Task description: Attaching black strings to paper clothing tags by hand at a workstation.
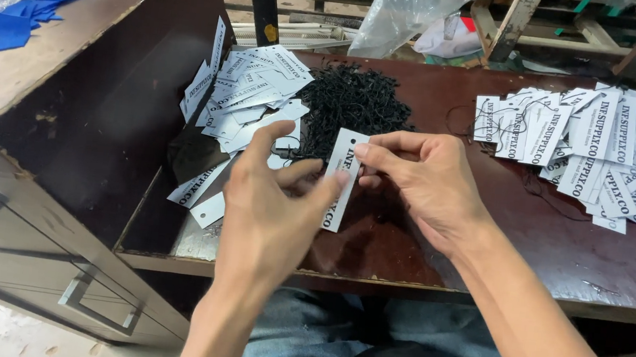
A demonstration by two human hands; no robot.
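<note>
Presently a white tag (342,180) is pinched above the surface (406,244) between the left hand (271,201) and right hand (422,178), near the black strings (351,98); it is best held taut, its punched hole kept uncovered.

Cord heap (352,99) on table (564,262) between 2 tag piles: left (252,87), right (593,142); cabinet (60,133) far left.

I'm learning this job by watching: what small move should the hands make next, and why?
Probably pull one black string from the pile of strings and feed it through the hole at the top of the white tag. The left hand and right hand both pinch the tag, no string shows in it, and the tags on the right have strings.
</note>
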